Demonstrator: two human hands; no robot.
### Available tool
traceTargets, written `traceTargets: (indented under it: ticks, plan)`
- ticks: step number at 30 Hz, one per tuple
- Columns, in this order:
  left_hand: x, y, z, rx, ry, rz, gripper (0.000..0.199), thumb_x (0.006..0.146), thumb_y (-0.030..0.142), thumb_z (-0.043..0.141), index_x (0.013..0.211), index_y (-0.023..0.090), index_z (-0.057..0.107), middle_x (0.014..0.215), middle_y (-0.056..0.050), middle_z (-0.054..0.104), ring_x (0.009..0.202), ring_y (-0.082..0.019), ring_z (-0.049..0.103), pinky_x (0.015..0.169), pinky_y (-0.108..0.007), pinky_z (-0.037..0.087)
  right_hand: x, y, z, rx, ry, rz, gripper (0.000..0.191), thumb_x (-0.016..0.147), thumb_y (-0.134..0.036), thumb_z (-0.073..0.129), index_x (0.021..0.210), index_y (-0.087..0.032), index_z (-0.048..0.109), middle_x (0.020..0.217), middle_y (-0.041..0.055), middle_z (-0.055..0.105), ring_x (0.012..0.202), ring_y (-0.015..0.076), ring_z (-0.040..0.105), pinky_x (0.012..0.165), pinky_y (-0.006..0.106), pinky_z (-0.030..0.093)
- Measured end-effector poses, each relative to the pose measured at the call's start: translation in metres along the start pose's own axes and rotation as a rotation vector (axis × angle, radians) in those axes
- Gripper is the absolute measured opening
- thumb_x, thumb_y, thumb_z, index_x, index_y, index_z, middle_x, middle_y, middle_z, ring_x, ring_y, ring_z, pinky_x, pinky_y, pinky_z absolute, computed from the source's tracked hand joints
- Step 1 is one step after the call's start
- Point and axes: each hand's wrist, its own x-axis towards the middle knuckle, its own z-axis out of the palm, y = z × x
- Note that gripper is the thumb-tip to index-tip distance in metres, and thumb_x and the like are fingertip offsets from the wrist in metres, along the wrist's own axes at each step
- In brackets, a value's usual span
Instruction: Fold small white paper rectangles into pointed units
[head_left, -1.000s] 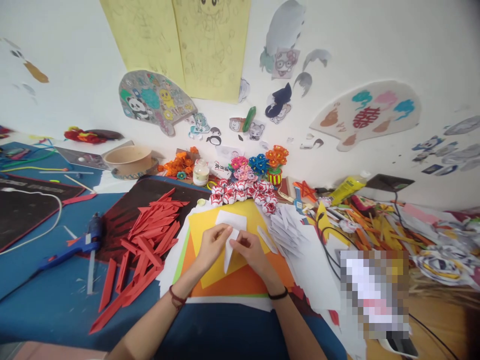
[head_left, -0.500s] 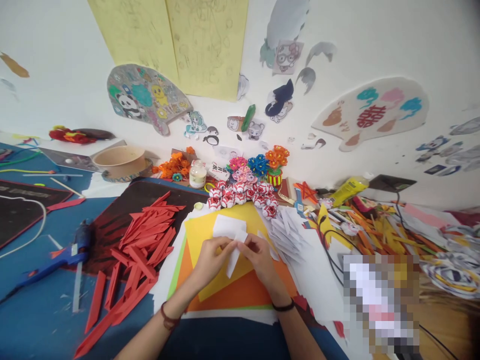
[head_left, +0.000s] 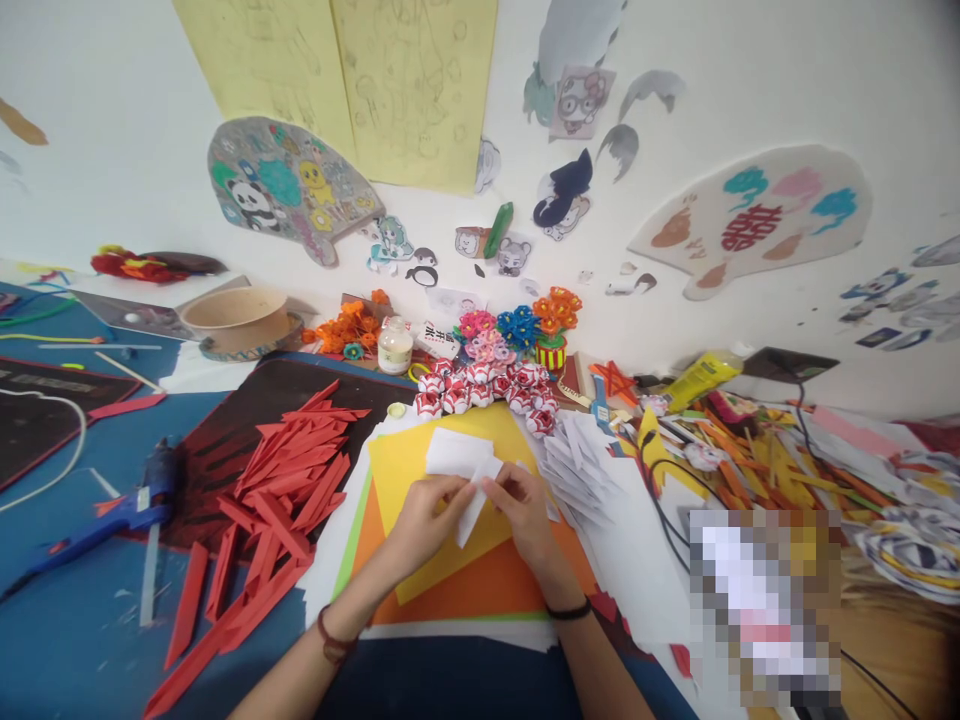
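Between both hands is a narrow white paper strip (head_left: 472,515), its lower end hanging down to the left. My left hand (head_left: 426,515) pinches it with thumb and index finger. From the other side my right hand (head_left: 521,500) pinches the same strip, the fingertips of both hands close together. Just beyond them a white paper rectangle (head_left: 456,452) lies on a yellow sheet (head_left: 401,470). Orange paper (head_left: 487,590) shows under the yellow one. To the right is a heap of folded white paper strips (head_left: 574,470).
Folded red paper strips (head_left: 292,470) are piled on a dark mat at left, with a blue glue gun (head_left: 127,515) beyond them. Red-and-white paper flowers (head_left: 480,390) and a glue jar (head_left: 394,347) stand at the back. Paper scraps (head_left: 765,450) and a black cable lie right.
The fingers have shifted slightly on the white paper strip, and more of its upper end shows between them. The camera view has moved a little.
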Motion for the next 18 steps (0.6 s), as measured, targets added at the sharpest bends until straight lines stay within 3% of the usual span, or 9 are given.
traceTargets:
  ticks: [14, 18]
  plan:
    - [0.0002, 0.0011, 0.0019, -0.066, -0.018, -0.055, 0.043, 0.096, 0.039, 0.045, 0.07, 0.014, 0.068, 0.061, 0.0, 0.059, 0.06, -0.012, 0.05, 0.061, -0.022, 0.037, 0.0006, 0.0048, -0.0033, 0.057, 0.105, 0.025, 0.034, 0.082, -0.034, 0.068, 0.058, -0.021, 0.049, 0.053, -0.0063, 0.043, 0.051, 0.0118, 0.039, 0.053, 0.027, 0.03]
    - [0.0019, 0.0021, 0.0025, -0.074, -0.095, -0.038, 0.043, 0.096, 0.037, 0.044, 0.064, 0.014, 0.061, 0.06, 0.001, 0.055, 0.059, -0.012, 0.045, 0.058, -0.022, 0.034, 0.0001, -0.001, -0.0051, 0.058, 0.168, 0.029, 0.037, 0.083, -0.034, 0.066, 0.056, -0.021, 0.045, 0.053, -0.0064, 0.041, 0.051, 0.0115, 0.037, 0.053, 0.027, 0.029]
